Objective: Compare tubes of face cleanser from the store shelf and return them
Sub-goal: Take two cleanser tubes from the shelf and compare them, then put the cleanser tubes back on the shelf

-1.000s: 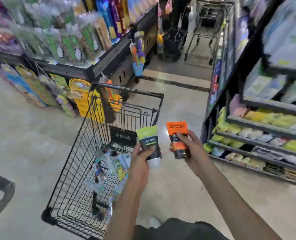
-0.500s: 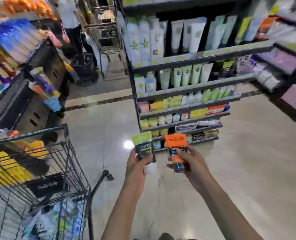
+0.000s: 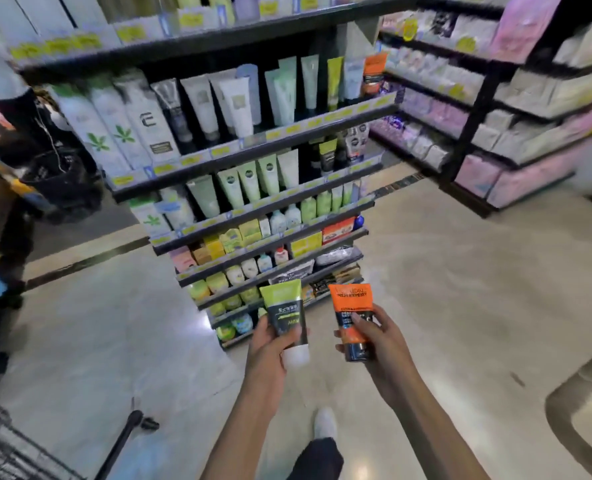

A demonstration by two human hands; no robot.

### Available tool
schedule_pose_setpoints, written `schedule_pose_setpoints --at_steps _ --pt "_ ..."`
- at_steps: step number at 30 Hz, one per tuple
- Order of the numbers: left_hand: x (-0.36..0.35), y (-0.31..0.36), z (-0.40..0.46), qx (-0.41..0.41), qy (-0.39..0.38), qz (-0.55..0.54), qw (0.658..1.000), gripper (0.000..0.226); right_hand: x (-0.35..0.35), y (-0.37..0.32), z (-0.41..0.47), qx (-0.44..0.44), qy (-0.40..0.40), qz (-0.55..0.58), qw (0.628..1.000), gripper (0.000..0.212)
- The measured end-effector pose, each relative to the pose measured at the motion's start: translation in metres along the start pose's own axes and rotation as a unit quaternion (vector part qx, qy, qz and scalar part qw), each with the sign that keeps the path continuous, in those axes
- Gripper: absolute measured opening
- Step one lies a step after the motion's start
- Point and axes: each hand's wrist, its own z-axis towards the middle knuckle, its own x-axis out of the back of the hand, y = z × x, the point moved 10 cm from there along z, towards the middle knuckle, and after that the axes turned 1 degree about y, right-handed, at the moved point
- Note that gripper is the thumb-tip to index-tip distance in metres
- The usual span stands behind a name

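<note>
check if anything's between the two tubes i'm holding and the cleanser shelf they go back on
Nothing visible blocks the way. The green tube in the left hand and the orange tube in the right hand face the shelf across open floor; the cart sits off to the left.

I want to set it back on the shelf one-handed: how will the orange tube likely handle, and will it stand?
The orange tube is probably light and a little squashy: the right hand holds it up with fingers and thumb alone. Its glossy skin may be slippery. Its flat dark cap points down, so it could likely stand cap-down, as similar tubes on the shelf do, though tippy.
</note>
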Motion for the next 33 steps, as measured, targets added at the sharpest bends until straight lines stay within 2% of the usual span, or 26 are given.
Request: schedule_pose_setpoints --at_steps 9,18,24,29,33 --pt "-0.100 -0.007 0.111 0.016 -0.003 -0.024 1.000 0.046 0.043 -0.093 0.120 0.039 0.017 -0.010 0.999 0.032" --pt "-0.217 0.021 0.210 0.015 -0.016 -0.013 1.000 0.047 0.073 -0.187 0.236 0.055 0.007 -0.003 0.998 0.033" --pt "-0.279 0.037 0.257 0.003 -0.031 -0.008 0.999 0.046 0.075 -0.230 0.305 0.060 -0.031 0.011 0.998 0.056" --pt "-0.315 0.039 0.298 -0.005 0.018 -0.007 1.000 0.044 0.074 -0.268 0.368 0.042 -0.103 0.027 0.993 0.065" --pt "-0.349 0.041 0.325 -0.017 0.057 -0.020 0.998 0.045 0.070 -0.305 0.415 0.013 -0.163 0.021 0.986 0.084"
